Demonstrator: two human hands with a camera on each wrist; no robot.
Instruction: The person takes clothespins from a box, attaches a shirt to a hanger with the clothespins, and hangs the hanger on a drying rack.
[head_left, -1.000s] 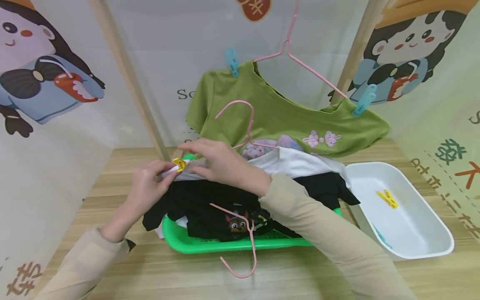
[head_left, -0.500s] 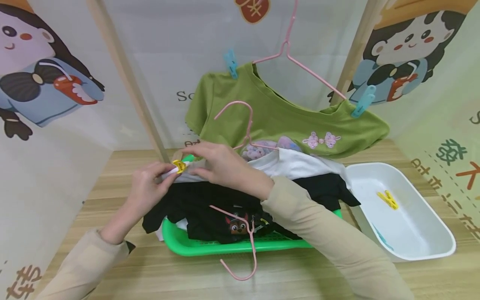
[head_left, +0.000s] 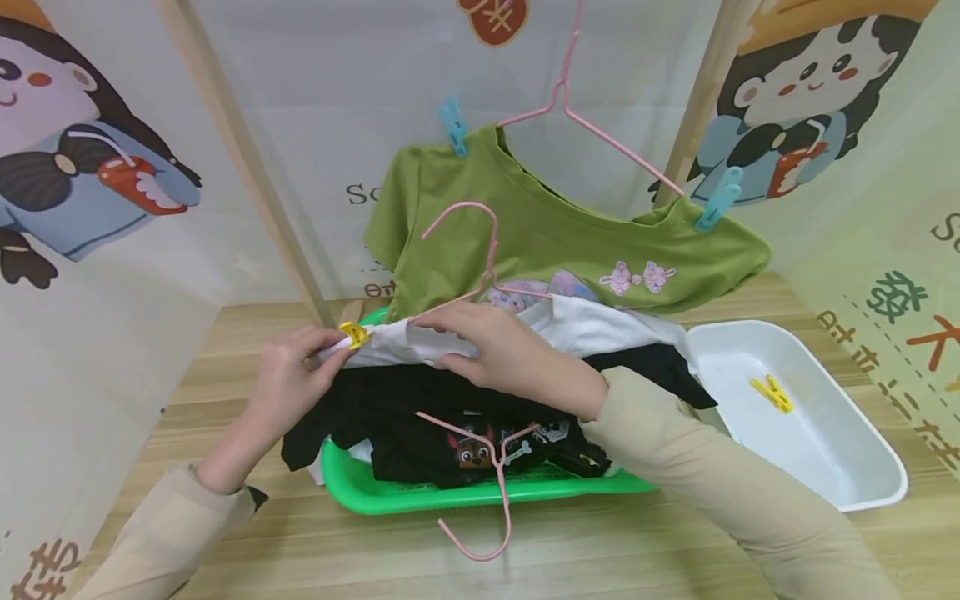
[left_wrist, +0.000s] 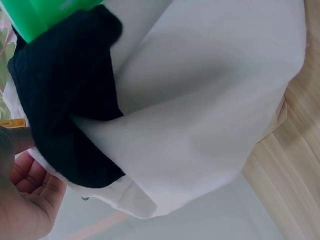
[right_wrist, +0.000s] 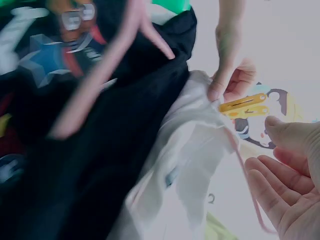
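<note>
My left hand (head_left: 294,367) pinches the shoulder of a white shirt (head_left: 603,327) between thumb and fingers. Right beside those fingertips, a yellow clothespin (head_left: 354,335) is clipped on the shoulder. A pink hanger (head_left: 492,250) sits inside the white shirt, its hook standing up. My right hand (head_left: 510,350) is over the shirt's neckline; in the right wrist view its thumb and fingers are apart with nothing between them. Under the white shirt, a black shirt (head_left: 420,387) with a cartoon print lies over a green basket (head_left: 450,498).
A green shirt (head_left: 450,200) hangs behind on another pink hanger (head_left: 626,152), held by blue clothespins (head_left: 453,127). On the right, a white tray (head_left: 870,442) contains a yellow clothespin (head_left: 772,393). A further pink hanger (head_left: 501,492) pokes past the basket's front. Wooden poles (head_left: 247,167) stand behind.
My right hand has moved right, away from the yellow clothespin, to the white shirt's neckline. The left hand keeps its pinch on the shoulder. The head view has shifted slightly.
</note>
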